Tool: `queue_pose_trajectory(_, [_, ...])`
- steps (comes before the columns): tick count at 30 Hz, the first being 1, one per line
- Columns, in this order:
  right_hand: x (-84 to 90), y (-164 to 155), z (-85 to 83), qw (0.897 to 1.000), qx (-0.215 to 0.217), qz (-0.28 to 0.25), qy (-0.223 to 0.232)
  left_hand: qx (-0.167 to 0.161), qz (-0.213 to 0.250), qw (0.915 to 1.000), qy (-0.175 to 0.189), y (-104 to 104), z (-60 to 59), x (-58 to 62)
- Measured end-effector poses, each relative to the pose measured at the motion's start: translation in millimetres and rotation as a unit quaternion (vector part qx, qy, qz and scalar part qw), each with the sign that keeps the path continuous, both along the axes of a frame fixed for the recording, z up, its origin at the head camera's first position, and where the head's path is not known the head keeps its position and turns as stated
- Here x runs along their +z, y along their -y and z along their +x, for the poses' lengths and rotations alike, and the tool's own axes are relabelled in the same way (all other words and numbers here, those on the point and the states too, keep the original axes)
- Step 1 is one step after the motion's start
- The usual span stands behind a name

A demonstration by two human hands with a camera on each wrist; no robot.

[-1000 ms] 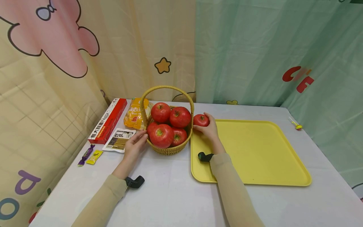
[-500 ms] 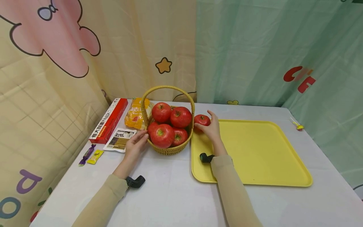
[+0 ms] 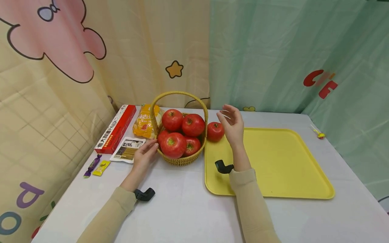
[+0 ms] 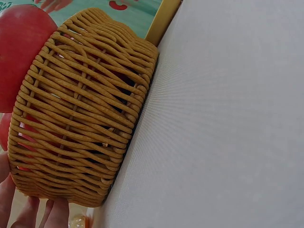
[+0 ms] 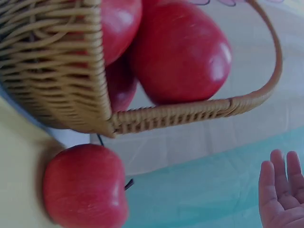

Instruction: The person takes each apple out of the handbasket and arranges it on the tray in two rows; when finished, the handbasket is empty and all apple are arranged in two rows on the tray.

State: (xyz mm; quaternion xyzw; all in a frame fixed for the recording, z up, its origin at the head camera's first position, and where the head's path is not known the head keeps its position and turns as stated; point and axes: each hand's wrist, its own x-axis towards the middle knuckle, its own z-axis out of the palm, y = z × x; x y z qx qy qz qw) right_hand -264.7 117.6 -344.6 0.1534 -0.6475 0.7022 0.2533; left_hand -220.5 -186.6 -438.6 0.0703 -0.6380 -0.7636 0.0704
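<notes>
A woven basket (image 3: 181, 160) with an arched handle stands on the table, heaped with several red apples (image 3: 173, 145). My left hand (image 3: 144, 153) touches the basket's left side near the rim; in the left wrist view its fingers (image 4: 58, 213) rest against the weave. Just right of the basket, one apple (image 3: 215, 131) sits at the far left corner of the yellow tray (image 3: 285, 162). Above and to the right of that apple, my right hand (image 3: 234, 126) is raised with loosely bent fingers and holds nothing. The right wrist view shows the same apple (image 5: 85, 185) apart from the hand (image 5: 284, 194).
Left of the basket lie a red pasta box (image 3: 115, 130), an orange packet (image 3: 146, 121), a white flat pack (image 3: 127, 150), a purple candy (image 3: 92, 166) and a yellow candy (image 3: 101, 167). A lollipop (image 3: 319, 134) lies beyond the tray's right side. Curtains hang behind the table.
My right hand has let go of the single apple and moved up and to the right, leaving it by the tray's corner. My left hand has stayed at the basket.
</notes>
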Motion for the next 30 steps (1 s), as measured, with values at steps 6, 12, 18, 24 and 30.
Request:
queue_pose_trajectory(6, [17.3, 15, 19.5, 0.995, 0.099, 0.0, -0.012, -0.003, 0.0, 1.0, 0.003, 1, 0.5, 1.2])
queue_pose_trajectory(12, [15.9, 29, 26.5, 0.978, 0.198, 0.066, -0.003, 0.001, 0.007, 1.0, -0.004, 1, 0.1, 0.1])
queue_pose_trajectory(18, [10.6, 38, 30.1, 0.961, 0.242, 0.129, 0.03, 0.006, 0.005, 1.0, -0.007, 1, -0.5, -1.0])
queue_pose_trajectory(24, [7.8, 44, 30.4, 0.951, 0.267, 0.149, 0.049, 0.004, 0.0, 1.0, -0.009, 1, -0.5, -0.8])
queue_pose_trajectory(30, [5.1, 48, 30.9, 0.943, 0.28, 0.169, 0.06, 0.005, -0.003, 0.9999, -0.009, 0, -0.2, -0.6])
